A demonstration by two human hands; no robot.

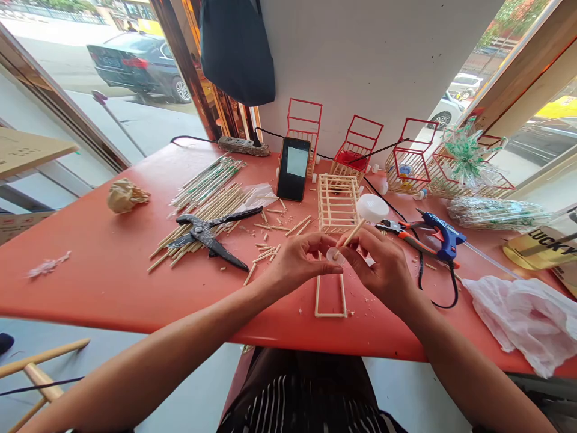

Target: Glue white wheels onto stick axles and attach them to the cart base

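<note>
My left hand (pixel 305 260) pinches a small, round, whitish translucent cap (pixel 334 256) by its edge. In my right hand (pixel 377 257) is a thin wooden stick (pixel 354 233), held between thumb and fingers, its lower end at the cap. Whether the stick is in the cap or only touching it, I cannot tell. Below the hands a rectangular stick frame (pixel 331 314) lies flat on the red table (pixel 274 334). Just beyond them stands a small cage-like stick frame (pixel 339 201), with a round white lid (pixel 372 207) beside it.
Pruning shears (pixel 210 237) lie across loose sticks (pixel 198 222) at left. A phone (pixel 294 168) leans upright at the back, near red-framed stick models (pixel 358 141). Pliers (pixel 406 231), a blue glue gun (pixel 444 234) with its cord, and a white plastic bag (pixel 525 316) are at right.
</note>
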